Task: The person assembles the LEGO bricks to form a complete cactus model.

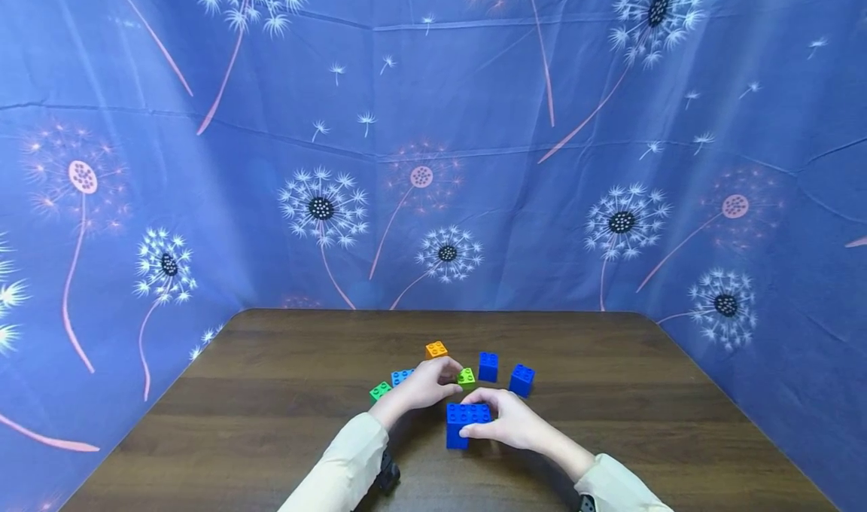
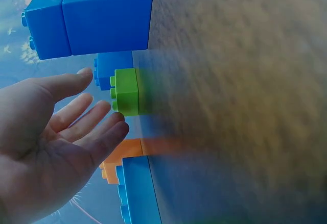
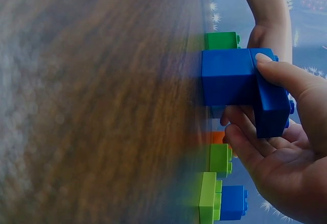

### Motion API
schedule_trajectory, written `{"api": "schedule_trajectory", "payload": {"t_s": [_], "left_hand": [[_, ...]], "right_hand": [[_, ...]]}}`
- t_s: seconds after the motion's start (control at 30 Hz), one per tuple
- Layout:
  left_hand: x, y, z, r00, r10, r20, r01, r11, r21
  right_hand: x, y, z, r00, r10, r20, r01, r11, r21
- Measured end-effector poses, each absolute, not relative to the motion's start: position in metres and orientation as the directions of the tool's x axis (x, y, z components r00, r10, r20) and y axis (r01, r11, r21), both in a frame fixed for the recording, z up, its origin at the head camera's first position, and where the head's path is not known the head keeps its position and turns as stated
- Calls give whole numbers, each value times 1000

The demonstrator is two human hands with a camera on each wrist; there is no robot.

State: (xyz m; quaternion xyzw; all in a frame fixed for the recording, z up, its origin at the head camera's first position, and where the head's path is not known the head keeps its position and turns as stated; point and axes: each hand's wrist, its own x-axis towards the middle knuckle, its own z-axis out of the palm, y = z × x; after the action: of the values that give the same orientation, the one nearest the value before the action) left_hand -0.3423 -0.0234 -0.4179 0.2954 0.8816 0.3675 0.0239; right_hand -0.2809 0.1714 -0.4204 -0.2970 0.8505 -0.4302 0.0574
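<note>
My right hand (image 1: 508, 420) pinches a blue toy-brick stack (image 1: 467, 416), a wide studded brick on top of a narrower tall block. In the right wrist view the thumb presses the near side of the upper brick (image 3: 272, 101), which juts out past the lower block (image 3: 227, 77); the other fingers are partly hidden behind. My left hand (image 1: 428, 384) hovers with loosely bent fingers at a small lime green brick (image 1: 466, 377). The left wrist view shows nothing between that thumb and fingers, with the lime brick (image 2: 126, 92) just beyond the fingertips.
Two tall blue blocks (image 1: 488, 367) (image 1: 521, 380) stand to the right of the lime brick. An orange brick (image 1: 436, 349) lies behind the left hand, with a light blue brick (image 1: 401, 377) and a green brick (image 1: 381, 391) to its left. A dandelion-print cloth (image 1: 528, 218) hangs behind the wooden table (image 1: 271, 391).
</note>
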Motion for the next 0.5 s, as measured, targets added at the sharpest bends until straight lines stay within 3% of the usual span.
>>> {"api": "schedule_trajectory", "payload": {"t_s": [0.5], "left_hand": [[-344, -24, -420, -792, 586, 171, 538, 538, 649]], "right_hand": [[-280, 172, -422, -821, -546, 165, -461, 465, -755]]}}
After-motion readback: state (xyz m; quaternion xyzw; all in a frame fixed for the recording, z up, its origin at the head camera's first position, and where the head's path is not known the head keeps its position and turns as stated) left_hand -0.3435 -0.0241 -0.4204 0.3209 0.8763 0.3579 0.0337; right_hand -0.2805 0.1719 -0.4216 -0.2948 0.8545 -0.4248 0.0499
